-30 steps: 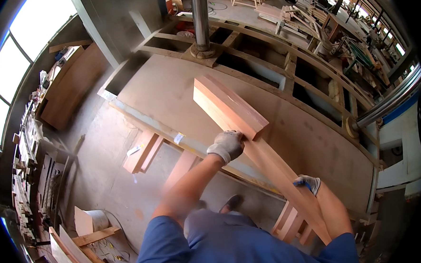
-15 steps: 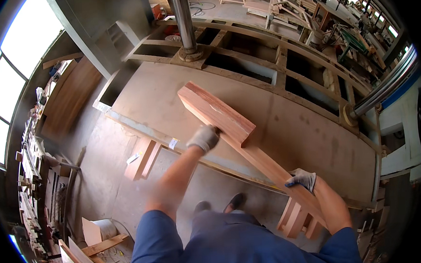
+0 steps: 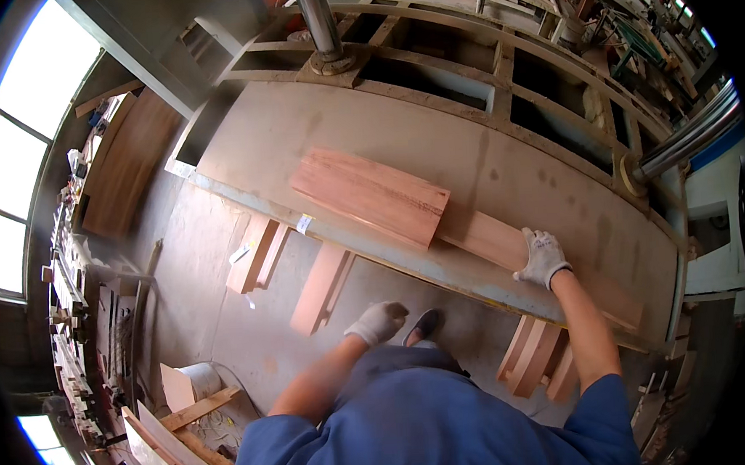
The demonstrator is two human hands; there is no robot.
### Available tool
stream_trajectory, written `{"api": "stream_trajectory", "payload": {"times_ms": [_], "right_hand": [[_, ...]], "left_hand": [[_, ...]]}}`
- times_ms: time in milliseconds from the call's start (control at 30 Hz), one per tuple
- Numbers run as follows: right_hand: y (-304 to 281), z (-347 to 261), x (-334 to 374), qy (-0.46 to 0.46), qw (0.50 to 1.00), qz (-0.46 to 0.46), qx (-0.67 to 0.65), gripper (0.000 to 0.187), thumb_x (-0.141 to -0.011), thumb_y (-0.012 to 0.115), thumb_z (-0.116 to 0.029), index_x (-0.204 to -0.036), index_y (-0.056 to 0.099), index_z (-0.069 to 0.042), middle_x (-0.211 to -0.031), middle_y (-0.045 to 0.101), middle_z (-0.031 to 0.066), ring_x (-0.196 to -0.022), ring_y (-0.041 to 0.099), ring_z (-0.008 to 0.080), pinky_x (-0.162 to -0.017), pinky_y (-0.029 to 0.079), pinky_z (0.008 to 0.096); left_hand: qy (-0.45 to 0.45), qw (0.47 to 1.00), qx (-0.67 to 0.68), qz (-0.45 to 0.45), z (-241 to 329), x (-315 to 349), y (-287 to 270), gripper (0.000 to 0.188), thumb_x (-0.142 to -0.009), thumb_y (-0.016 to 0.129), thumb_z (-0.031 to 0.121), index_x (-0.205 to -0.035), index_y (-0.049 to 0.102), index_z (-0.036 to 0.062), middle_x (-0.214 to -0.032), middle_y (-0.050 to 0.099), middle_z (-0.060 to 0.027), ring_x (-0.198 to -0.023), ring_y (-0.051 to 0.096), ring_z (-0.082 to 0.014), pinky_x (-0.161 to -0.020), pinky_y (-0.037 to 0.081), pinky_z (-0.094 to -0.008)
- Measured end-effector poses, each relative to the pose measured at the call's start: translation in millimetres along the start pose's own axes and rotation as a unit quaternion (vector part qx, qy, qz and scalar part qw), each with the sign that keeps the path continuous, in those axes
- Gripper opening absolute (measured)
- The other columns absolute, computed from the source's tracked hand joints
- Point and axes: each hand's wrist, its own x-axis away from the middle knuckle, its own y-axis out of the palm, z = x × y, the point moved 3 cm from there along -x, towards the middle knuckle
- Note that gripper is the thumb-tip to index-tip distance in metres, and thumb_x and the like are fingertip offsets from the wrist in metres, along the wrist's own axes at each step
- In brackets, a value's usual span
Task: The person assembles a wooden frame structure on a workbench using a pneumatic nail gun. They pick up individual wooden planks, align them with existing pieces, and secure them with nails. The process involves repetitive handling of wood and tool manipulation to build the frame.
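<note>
Long board: it lies on the worktable (image 3: pixel 257 129), roughly along the near edge; half a second ago it was held slantwise, its lower end reaching past that edge toward the person. Board (image 3: pixel 487 241).
Thick block (image 3: pixel 371 199): on the board's left end, close to the worktable's near edge.
Right hand (image 3: pixel 544 257): gloved, on the board above the worktable; fingers partly spread over its top, thumb apart.
Left hand (image 3: pixel 379 323): now off the block and drawn back before the worktable's near edge; fingers loosely curled, whether around anything I cannot tell.
Worktable's far side: tabletop stretches from the board to an open framework (image 3: pixel 499 83); the near side leaves only a narrow margin.
Below worktable's near edge: floor between wood pieces (image 3: pixel 323 290) and a wood stack (image 3: pixel 537 354).
</note>
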Motion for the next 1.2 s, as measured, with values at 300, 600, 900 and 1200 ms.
{"api": "stream_trajectory", "payload": {"times_ms": [300,600,900,1200], "right_hand": [[48.9,9.5,-12.5,0.041,0.995,0.092,0.015,0.124,-0.071,0.094,-0.047,-0.169,0.031,-0.006,-0.161,0.049,0.0244,-0.148,0.048,0.0402,-0.126,0.037,0.0512],[68.6,-138.8,127.8,-0.030,0.904,0.375,-0.203,0.078,-0.096,0.074,-0.048,-0.154,0.051,-0.001,-0.153,0.054,0.0268,-0.140,0.052,0.0477,-0.116,0.045,0.0579],[98.4,-311.9,230.5,0.007,0.801,0.499,-0.331,0.097,-0.099,0.066,-0.065,-0.166,0.038,-0.001,-0.160,0.046,0.0329,-0.150,0.044,0.0509,-0.126,0.034,0.0571],[271.8,-270.7,342.4,0.146,0.572,0.383,-0.710,0.079,-0.111,0.043,-0.066,-0.152,0.056,0.001,-0.147,0.063,0.0240,-0.136,0.059,0.0378,-0.121,0.044,0.0484]], "left_hand": [[-0.040,0.984,-0.151,-0.086,-1.1,65.7,-35.2,0.029,-0.100,0.064,0.039,-0.118,0.077,0.0196,-0.122,0.078,-0.0085,-0.111,0.075,-0.0319,-0.094,0.060,-0.0472],[0.081,0.964,0.194,-0.164,-2.4,19.3,-11.8,0.044,-0.108,0.066,0.035,-0.137,0.072,0.0034,-0.132,0.077,-0.0150,-0.120,0.074,-0.0265,-0.103,0.057,-0.0364],[-0.033,0.478,0.755,-0.449,119.0,108.2,-20.2,0.073,-0.109,0.060,0.050,-0.162,0.043,0.0020,-0.156,0.057,-0.0204,-0.141,0.057,-0.0342,-0.122,0.043,-0.0459],[0.223,0.673,0.419,-0.567,167.0,207.1,5.7,0.070,-0.114,0.053,0.047,-0.164,0.044,-0.0005,-0.163,0.053,-0.0167,-0.150,0.051,-0.0295,-0.125,0.040,-0.0437]]}}
